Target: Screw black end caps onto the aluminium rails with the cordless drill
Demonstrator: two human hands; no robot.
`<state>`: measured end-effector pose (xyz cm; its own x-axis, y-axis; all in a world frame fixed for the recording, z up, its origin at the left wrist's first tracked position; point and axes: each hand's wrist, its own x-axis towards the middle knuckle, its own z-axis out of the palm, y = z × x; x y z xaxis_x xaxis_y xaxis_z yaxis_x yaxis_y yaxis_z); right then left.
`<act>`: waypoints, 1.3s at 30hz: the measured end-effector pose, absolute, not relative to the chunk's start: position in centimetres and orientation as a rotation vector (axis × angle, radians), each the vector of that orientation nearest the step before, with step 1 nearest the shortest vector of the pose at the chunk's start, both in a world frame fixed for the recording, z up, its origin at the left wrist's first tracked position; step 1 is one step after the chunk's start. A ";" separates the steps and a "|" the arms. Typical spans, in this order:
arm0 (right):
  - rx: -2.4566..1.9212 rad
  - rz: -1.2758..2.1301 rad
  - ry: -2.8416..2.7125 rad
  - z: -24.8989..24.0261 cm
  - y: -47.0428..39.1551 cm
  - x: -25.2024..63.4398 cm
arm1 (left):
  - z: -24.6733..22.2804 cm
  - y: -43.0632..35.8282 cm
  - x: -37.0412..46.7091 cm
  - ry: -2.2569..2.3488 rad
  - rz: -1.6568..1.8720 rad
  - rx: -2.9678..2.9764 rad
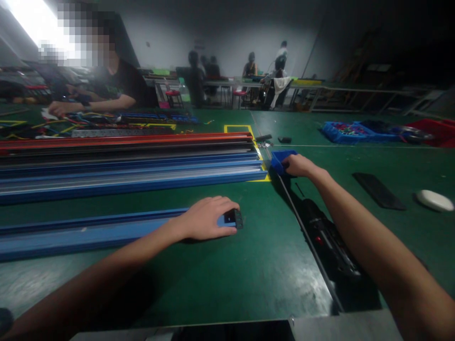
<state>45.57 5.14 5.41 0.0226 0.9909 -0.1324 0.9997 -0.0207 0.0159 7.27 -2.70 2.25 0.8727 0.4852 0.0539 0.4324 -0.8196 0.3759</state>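
Note:
My left hand [209, 219] is closed over the right end of a long blue channel profile [117, 232], which lies flat on the green table. A black end cap [235, 219] shows at that end, between thumb and fingers. My right hand [300, 166] reaches into a small blue bin [280, 161]; its fingertips are down inside, and what they touch is hidden. Beneath my right forearm lies a black power tool [334, 241] with a small red spot on it, on a dark surface.
Several blue, dark and orange profiles [142, 166] lie side by side behind, ending at yellow tape [261, 177]. Blue trays [343, 131], a black flat slab [378, 189] and a white rounded object [434, 201] are at right. Across the table a person [122, 87] handles wires.

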 end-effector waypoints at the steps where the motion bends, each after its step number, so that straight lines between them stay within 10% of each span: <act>1: 2.172 -0.126 2.120 5.4 5.1 45.6 | 2.3 -2.7 7.3 0.681 0.206 2.687; 39: 2.186 -0.052 2.003 5.4 5.3 45.7 | 2.0 -2.6 7.2 0.679 0.199 2.690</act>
<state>45.70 5.28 5.39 0.0940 0.9851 -0.1440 0.9913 -0.0791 0.1056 7.21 -2.60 2.03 0.8746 0.4825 0.0480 0.4319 -0.8203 0.3750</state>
